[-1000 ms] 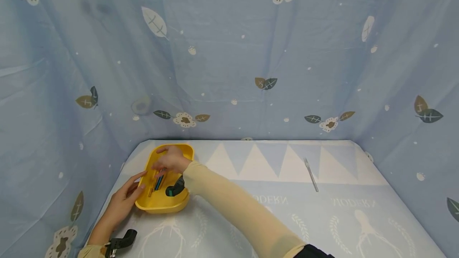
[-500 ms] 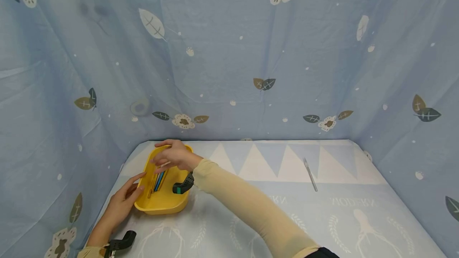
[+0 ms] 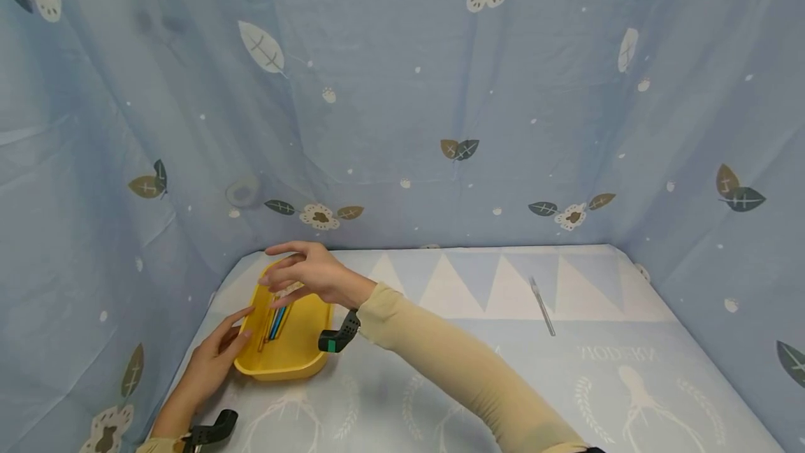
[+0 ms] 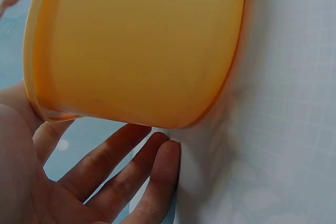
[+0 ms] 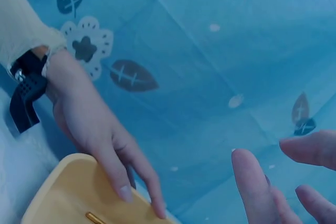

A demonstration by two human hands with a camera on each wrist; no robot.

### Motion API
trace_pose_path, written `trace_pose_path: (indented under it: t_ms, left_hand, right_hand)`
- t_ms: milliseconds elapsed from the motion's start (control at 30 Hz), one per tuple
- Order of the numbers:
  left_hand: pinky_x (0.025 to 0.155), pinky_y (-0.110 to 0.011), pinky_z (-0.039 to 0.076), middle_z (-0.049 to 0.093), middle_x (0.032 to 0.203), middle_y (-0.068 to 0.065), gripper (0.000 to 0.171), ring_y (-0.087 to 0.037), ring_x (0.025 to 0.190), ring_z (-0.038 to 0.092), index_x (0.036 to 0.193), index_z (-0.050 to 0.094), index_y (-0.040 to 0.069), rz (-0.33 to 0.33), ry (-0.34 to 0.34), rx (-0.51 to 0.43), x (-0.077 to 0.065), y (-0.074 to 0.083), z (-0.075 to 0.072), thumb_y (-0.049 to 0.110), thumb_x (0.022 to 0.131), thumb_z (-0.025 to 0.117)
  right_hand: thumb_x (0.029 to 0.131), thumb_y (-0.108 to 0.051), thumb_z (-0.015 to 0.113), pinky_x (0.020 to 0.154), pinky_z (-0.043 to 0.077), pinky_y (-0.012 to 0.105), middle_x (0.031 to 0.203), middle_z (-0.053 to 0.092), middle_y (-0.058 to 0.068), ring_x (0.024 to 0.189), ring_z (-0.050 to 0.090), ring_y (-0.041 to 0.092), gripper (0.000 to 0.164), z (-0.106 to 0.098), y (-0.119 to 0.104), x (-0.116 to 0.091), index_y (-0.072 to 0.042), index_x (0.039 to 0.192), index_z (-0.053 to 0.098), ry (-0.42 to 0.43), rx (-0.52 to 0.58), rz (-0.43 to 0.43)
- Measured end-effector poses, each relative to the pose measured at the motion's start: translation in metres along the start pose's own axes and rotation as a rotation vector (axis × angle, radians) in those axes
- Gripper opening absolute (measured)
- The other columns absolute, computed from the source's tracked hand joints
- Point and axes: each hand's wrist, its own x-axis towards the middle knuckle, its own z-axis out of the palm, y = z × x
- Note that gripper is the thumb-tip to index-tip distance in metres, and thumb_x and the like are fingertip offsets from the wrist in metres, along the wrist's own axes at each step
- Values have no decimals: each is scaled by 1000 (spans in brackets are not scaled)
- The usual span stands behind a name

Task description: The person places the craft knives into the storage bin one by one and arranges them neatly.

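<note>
A yellow tray (image 3: 305, 341) stands at the table's left, with several slim gold and blue pen-like sticks (image 3: 275, 325) lying in it. My left hand (image 3: 212, 361) holds the tray's left side. The right wrist view shows its thumb (image 5: 116, 174) over the rim, and in the left wrist view other fingers (image 4: 113, 153) sit by the outer wall (image 4: 147, 51). Over the tray's far end hovers my right hand (image 3: 321, 275), fingers spread and nothing in them. It hides part of the far rim and the sticks' far ends.
A fork (image 3: 543, 307) with a clear handle lies on the right part of the table. Behind the table and at both sides hangs a blue patterned curtain (image 3: 402, 110). A black wrist camera (image 3: 339, 333) hangs below my right wrist, near the tray's right rim.
My right hand has risen out of the tray and moved slightly right, its fingers spreading; more of the sticks now shows. The left hand has stayed at the tray's side.
</note>
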Motion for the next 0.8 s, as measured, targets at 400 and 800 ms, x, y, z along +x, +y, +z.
trace_pose_path:
  t_ms: [400, 800]
  left_hand:
    - [116, -67, 43, 39, 166, -34, 66, -53, 146, 48, 173, 33, 16, -21, 3, 6, 0, 0, 1, 47, 117, 50]
    - [118, -65, 42, 40, 167, -34, 66, -51, 147, 48, 174, 30, 17, -45, -4, 8, 0, 3, 2, 45, 118, 50]
  right_hand:
    - [103, 1, 73, 85, 64, 58, 121, 78, 11, 105, 77, 33, 45, -13, -20, -42, -15, 144, 69, -66, -2, -66]
    - [104, 2, 70, 82, 64, 61, 126, 75, 12, 105, 75, 34, 51, -31, -31, -79, -9, 153, 61, -94, -9, -142]
